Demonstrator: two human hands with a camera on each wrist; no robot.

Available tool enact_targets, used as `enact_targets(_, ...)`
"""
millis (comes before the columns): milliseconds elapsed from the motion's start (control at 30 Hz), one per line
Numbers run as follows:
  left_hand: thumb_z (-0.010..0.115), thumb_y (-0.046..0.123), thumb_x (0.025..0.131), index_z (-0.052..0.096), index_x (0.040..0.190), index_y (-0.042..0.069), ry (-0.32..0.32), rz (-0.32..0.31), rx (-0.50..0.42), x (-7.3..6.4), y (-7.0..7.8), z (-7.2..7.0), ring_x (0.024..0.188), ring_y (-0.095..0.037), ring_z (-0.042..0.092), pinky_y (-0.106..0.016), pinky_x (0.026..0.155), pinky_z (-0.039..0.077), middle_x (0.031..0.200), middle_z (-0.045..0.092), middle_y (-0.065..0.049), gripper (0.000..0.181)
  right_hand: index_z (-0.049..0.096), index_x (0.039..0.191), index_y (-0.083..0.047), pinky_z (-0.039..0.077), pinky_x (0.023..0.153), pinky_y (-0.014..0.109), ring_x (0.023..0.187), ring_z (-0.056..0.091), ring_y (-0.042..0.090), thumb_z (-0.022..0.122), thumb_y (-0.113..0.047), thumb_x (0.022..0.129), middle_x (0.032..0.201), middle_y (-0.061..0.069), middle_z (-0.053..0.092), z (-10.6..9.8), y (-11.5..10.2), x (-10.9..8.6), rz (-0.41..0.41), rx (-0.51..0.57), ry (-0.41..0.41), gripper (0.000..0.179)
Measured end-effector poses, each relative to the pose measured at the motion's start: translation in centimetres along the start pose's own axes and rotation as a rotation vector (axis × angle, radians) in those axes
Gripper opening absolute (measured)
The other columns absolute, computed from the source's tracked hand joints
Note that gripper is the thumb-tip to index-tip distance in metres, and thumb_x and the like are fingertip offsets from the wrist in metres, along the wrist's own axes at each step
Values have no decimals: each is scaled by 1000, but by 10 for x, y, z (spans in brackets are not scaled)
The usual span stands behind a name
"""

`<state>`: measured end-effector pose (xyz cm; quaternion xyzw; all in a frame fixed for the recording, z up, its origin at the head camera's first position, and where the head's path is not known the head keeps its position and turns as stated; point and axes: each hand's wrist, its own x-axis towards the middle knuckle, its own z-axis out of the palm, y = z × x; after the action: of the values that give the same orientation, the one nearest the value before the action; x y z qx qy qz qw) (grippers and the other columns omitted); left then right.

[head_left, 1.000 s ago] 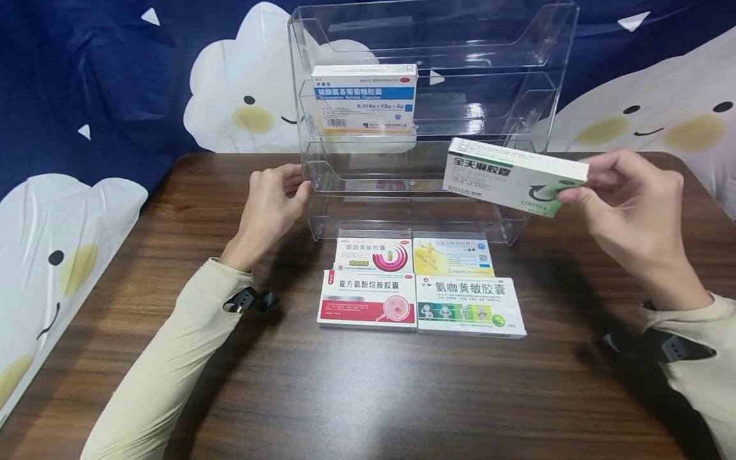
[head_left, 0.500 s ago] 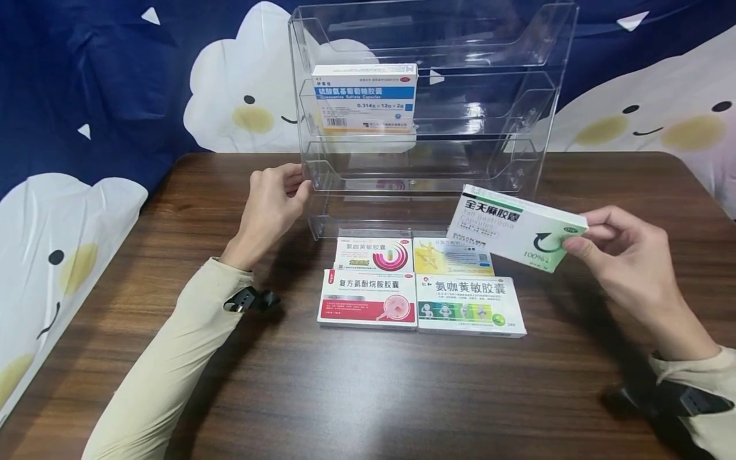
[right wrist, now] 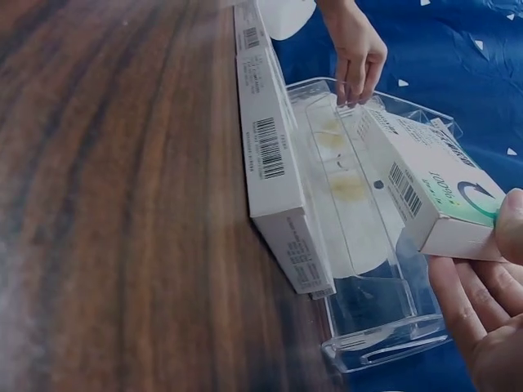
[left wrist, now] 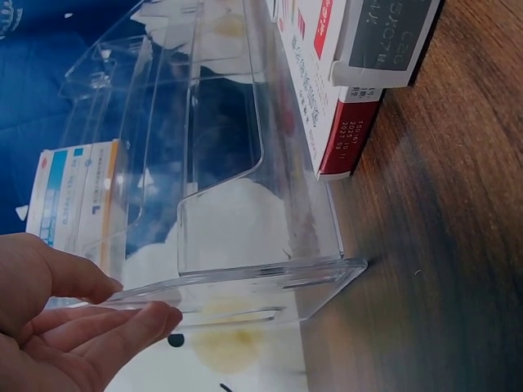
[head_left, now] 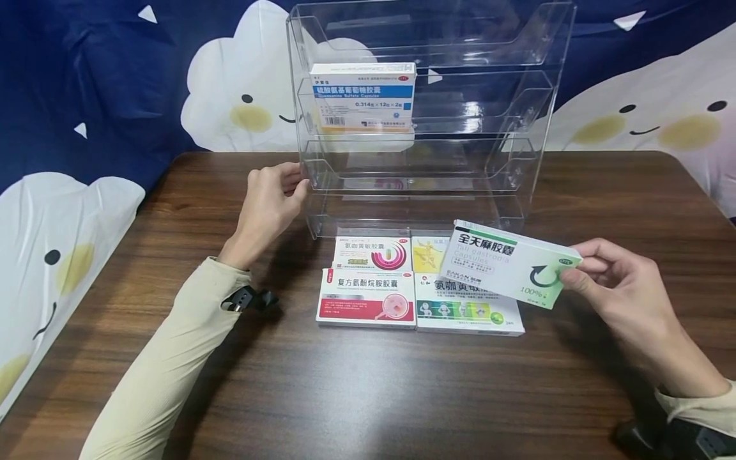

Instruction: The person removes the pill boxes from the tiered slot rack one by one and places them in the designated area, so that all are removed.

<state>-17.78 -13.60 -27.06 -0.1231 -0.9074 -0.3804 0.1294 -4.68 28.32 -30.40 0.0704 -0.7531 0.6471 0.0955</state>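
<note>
My right hand pinches a white-and-green medicine box by its right end, thumb on the printed front. That box is tilted in the air above the boxes on the table, overlapping two of them in the head view. With thumb and fingers, my left hand grips the left side panel of a clear acrylic rack; the left wrist view shows the panel's edge between them. A blue-and-white medicine box stands in a left tier of the rack.
Before the rack lie a pink-ringed box, a yellow box partly hidden, a red-and-white box and a white box with a green strip. The wooden table ends at a patterned cloth backdrop.
My right hand has brought the white-and-green box down from in front of the rack to over the boxes on the table. The left hand has kept its grip on the rack.
</note>
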Motion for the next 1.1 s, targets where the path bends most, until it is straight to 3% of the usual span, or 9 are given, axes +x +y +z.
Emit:
enact_targets(100, 58, 2, 91, 64, 114, -11, 0, -4, 4, 0, 0, 0, 102, -30, 68, -38, 88, 54, 106, 68, -24, 28, 69, 94, -8, 38, 47, 16, 64, 63, 0, 63, 20, 80, 80, -3, 74, 0, 2, -2, -4, 11, -10, 32)
enact_targets(200, 59, 3, 91, 64, 114, -12, 4, -2, 8, 0, -1, -1, 101, -30, 68, -38, 88, 54, 106, 68, -24, 28, 69, 95, -7, 44, 54, 12, 67, 65, 1, 63, 21, 80, 80, -2, 74, 1, 4, -4, -3, 46, -23, 32)
enact_targets(533, 58, 2, 91, 64, 114, -12, 3, 1, 2, -1, -2, -2, 102, -31, 67, -39, 89, 53, 106, 68, -25, 28, 67, 100, -5, 52, 69, 12, 76, 69, 5, 56, 23, 83, 86, 1, 74, -1, 12, -13, 2, 118, -139, 35)
enact_targets(900, 58, 2, 91, 64, 114, -11, -3, -1, 0, 0, -1, -1, 103, -30, 67, -37, 90, 53, 107, 68, -24, 28, 66, 102, -3, 53, 73, 14, 79, 69, 8, 53, 24, 84, 89, 5, 74, -4, 15, -21, 27, 142, -188, 35)
enact_targets(1100, 58, 3, 91, 64, 115, -10, -3, -11, 1, 0, -1, -2, 103, -29, 67, -37, 90, 53, 107, 68, -24, 28, 63, 103, 2, 55, 73, 20, 80, 70, 11, 49, 26, 85, 90, 8, 73, -4, 17, -26, 20, 147, -293, 33)
